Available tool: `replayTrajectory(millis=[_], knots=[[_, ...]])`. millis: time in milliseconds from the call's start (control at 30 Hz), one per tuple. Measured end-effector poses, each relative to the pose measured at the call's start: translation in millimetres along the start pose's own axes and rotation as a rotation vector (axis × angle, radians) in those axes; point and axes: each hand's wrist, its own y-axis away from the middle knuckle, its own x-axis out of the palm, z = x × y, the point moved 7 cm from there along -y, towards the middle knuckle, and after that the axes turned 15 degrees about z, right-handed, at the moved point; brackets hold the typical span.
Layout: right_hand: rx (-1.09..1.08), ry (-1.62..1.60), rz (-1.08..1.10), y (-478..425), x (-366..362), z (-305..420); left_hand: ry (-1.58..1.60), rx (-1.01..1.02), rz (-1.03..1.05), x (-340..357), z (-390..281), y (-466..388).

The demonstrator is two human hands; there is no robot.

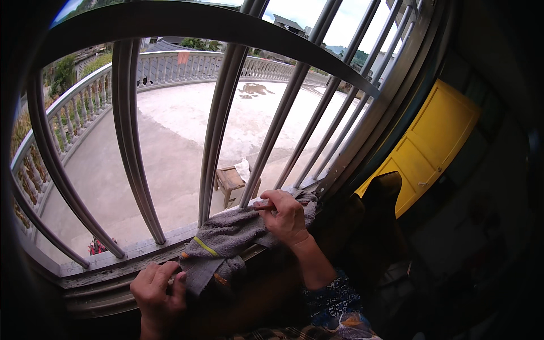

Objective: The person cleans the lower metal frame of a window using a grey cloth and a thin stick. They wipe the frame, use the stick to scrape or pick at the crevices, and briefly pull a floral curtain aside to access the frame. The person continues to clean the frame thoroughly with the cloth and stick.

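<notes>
A grey towel (pixel 238 231) with a yellow-green stripe and orange marks lies bunched along the window sill and its sliding track (pixel 102 299). My right hand (pixel 284 219) rests over the towel's right part and grips a thin reddish-brown stick (pixel 266 207). The stick's other end shows just right of the hand, against the cloth. At the towel's left end is my left hand (pixel 157 289), fingers curled and thumb near the cloth edge. Whether those fingers pinch the cloth cannot be made out.
Metal window bars (pixel 221 136) rise from the sill, crossed by a flat curved bar (pixel 204 23). Outside, a wooden stool (pixel 231 180) with a white cloth stands on a concrete terrace (pixel 174 161) edged by a balustrade (pixel 170 70). To the right is a yellow door (pixel 425 144) in the dark room.
</notes>
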Motion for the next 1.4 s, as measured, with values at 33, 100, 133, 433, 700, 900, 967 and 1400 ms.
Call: replayTrajectory(millis=[33, 100, 133, 433, 700, 900, 967, 1400], knots=[[0.033, 0.037, -0.119, 7, -20, 3, 0.031, 0.003, 0.003, 2, 0, 0], [0.115, -0.176, -0.346, 23, -42, -47, 0.019, -0.006, 0.024, 0, 4, 0], [0.164, -0.375, -0.464, 38, -53, -77, 0.006, 0.007, 0.043, -1, 3, -2], [-0.034, -0.11, -0.477, 47, -44, -57, -0.038, 0.056, 0.156, -6, -17, -12], [-0.015, -0.659, -0.707, 62, -48, -84, -0.088, 0.086, 0.12, -4, -21, -13], [-0.176, -0.926, -0.718, 84, -44, -48, -0.098, 0.044, 0.172, 2, -23, -17], [-0.228, -1.142, -0.66, 88, -41, -31, -0.111, 0.026, 0.185, 1, -21, -16], [-0.067, -0.348, -0.331, 59, -30, -65, -0.128, 0.036, 0.176, 4, -21, -16]])
